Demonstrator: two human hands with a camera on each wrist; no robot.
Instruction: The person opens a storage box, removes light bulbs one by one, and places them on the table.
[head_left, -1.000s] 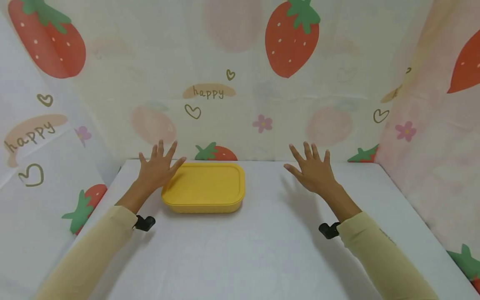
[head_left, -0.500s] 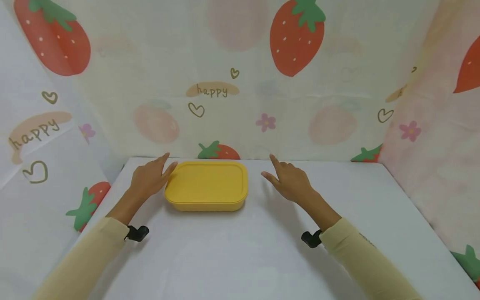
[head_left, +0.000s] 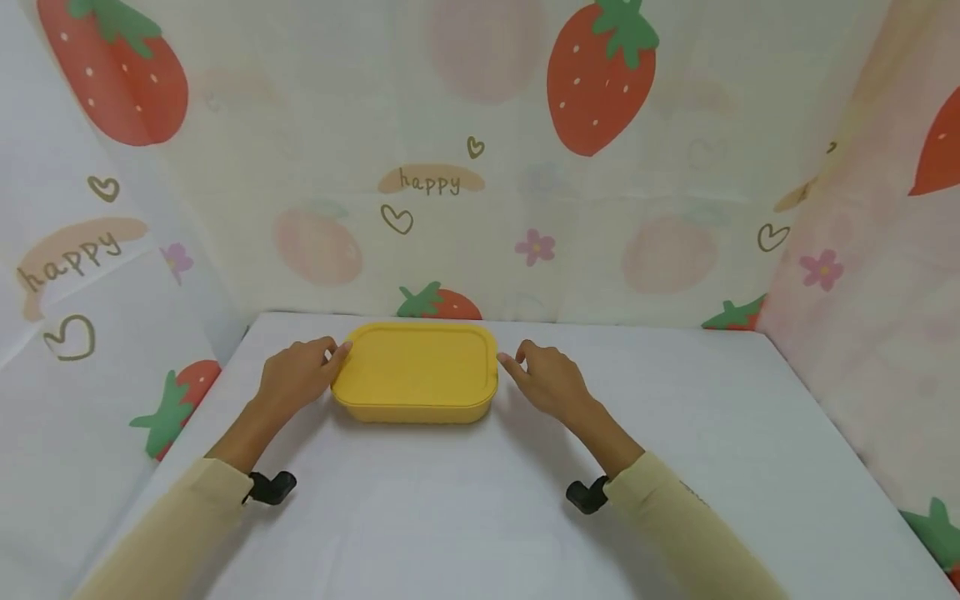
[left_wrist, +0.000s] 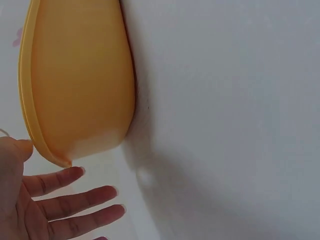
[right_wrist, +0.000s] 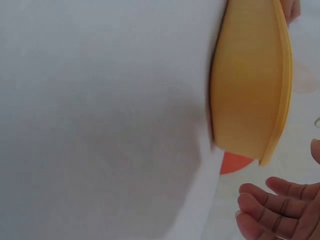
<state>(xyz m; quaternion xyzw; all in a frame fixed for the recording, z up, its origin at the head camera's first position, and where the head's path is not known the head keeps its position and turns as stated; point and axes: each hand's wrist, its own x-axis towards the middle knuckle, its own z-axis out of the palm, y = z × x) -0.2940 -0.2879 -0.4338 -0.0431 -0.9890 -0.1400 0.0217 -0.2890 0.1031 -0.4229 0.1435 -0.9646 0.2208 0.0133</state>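
Note:
A yellow rectangular lidded box point(head_left: 416, 367) with rounded corners rests on the white table, its lid on. At its left end is my left hand point(head_left: 295, 379). In the left wrist view, the thumb point(left_wrist: 21, 149) meets the lid's rim while the other fingers point(left_wrist: 75, 202) stretch out below the rim, not wrapped round the box. My right hand point(head_left: 553, 382) is beside the right end, thumb tip very close to the lid edge. The right wrist view shows its fingers point(right_wrist: 272, 207) loosely bent, with a gap to the box point(right_wrist: 247, 80).
The white tabletop point(head_left: 450, 508) ends at a back curtain point(head_left: 420, 100) printed with strawberries, hearts and "happy". Similar printed cloth hangs on the left point(head_left: 90, 400) and right point(head_left: 877, 358). A black wrist device point(head_left: 272, 487) sits at each sleeve cuff.
My right hand has moved left to the box's right end. Both hands' spread fingers have drawn in and bent down, and the left has lowered beside the left end. The box stays put on the table.

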